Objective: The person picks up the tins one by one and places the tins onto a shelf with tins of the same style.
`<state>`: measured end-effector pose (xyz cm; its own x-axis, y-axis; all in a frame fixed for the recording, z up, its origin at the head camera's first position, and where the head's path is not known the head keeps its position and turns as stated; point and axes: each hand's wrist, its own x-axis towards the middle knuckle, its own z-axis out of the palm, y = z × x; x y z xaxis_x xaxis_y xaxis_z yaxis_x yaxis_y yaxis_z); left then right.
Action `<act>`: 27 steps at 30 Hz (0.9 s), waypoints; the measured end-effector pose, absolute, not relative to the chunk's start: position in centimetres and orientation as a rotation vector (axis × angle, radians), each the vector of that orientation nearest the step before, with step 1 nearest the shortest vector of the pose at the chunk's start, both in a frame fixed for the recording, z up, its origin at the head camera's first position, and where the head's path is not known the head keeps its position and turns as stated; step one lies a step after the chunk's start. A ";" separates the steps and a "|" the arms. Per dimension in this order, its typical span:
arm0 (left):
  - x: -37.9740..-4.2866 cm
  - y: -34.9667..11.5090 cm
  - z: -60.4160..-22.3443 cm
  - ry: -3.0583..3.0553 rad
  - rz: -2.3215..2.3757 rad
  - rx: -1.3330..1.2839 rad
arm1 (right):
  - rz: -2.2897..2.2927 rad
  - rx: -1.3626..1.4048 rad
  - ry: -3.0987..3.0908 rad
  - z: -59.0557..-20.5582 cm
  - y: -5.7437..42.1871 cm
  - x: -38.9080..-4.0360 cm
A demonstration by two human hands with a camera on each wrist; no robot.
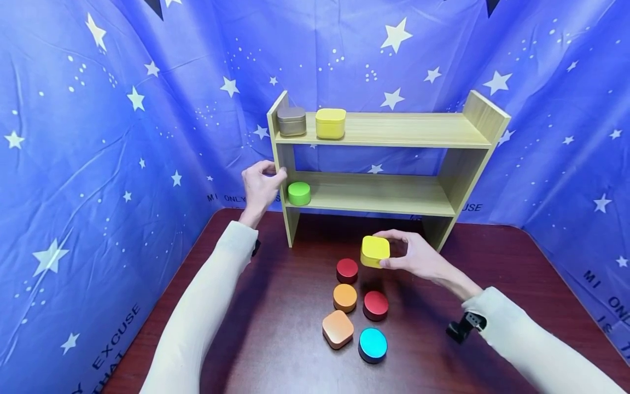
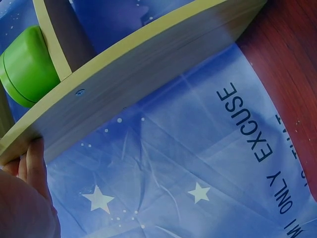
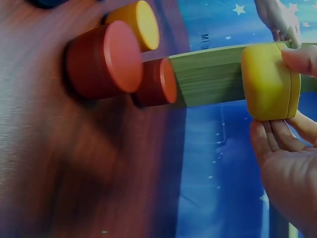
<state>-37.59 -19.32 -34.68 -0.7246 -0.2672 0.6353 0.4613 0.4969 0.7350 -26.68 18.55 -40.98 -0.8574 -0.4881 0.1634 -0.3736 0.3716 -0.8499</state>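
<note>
My right hand (image 1: pixel 418 256) pinches a yellow rounded-square tin (image 1: pixel 375 251) between thumb and fingers, raised over the table in front of the shelf. In the right wrist view the thumb lies on one side of this tin (image 3: pixel 270 82) and the fingers on the other. My left hand (image 1: pixel 262 186) grips the left side panel of the wooden shelf (image 1: pixel 379 200). Seen from the left wrist, its fingertips (image 2: pixel 35 148) touch the panel's outer face. Just inside that panel, a green round tin (image 1: pixel 299 193) sits on the lower board.
On the upper board stand a grey tin (image 1: pixel 292 121) and another yellow tin (image 1: pixel 330 123). Two red round tins (image 1: pixel 347 271) (image 1: pixel 375 305), an orange round tin (image 1: pixel 345 297), an orange square tin (image 1: pixel 338 329) and a blue round tin (image 1: pixel 372 345) lie on the dark red table (image 1: pixel 275 339).
</note>
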 end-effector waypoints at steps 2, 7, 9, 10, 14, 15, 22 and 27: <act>-37.6 -19.3 -34.6 -2.013 -1.287 -0.162 | -1.532 -0.808 2.466 -40.4 18.3 -26.9; -37.6 -19.4 -34.7 -2.016 -1.291 -0.166 | -1.562 -0.822 2.442 -39.1 18.0 -27.1; -37.6 -19.4 -34.8 -2.021 -1.293 -0.169 | -1.570 -0.821 2.447 -38.7 17.9 -27.1; -37.6 -19.4 -34.8 -2.023 -1.295 -0.171 | -1.572 -0.820 2.453 -38.5 17.8 -27.1; -37.4 -19.4 -34.9 -2.027 -1.305 -0.173 | -1.589 -0.819 2.463 -37.7 17.8 -27.1; -37.4 -19.4 -34.9 -2.027 -1.309 -0.172 | -1.594 -0.819 2.462 -37.4 17.8 -27.1; -37.4 -19.3 -34.9 -2.023 -1.311 -0.172 | -1.603 -0.849 2.459 -35.4 17.9 -27.3; -37.6 -19.3 -34.8 -2.000 -1.301 -0.181 | -1.581 -0.888 2.481 -33.9 17.9 -27.8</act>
<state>-37.59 -19.34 -34.83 -0.7224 -0.2605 0.6405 0.4801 0.4775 0.7358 -27.80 17.86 -33.85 -0.8309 -0.5011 0.2418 -0.4308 0.3044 -0.8496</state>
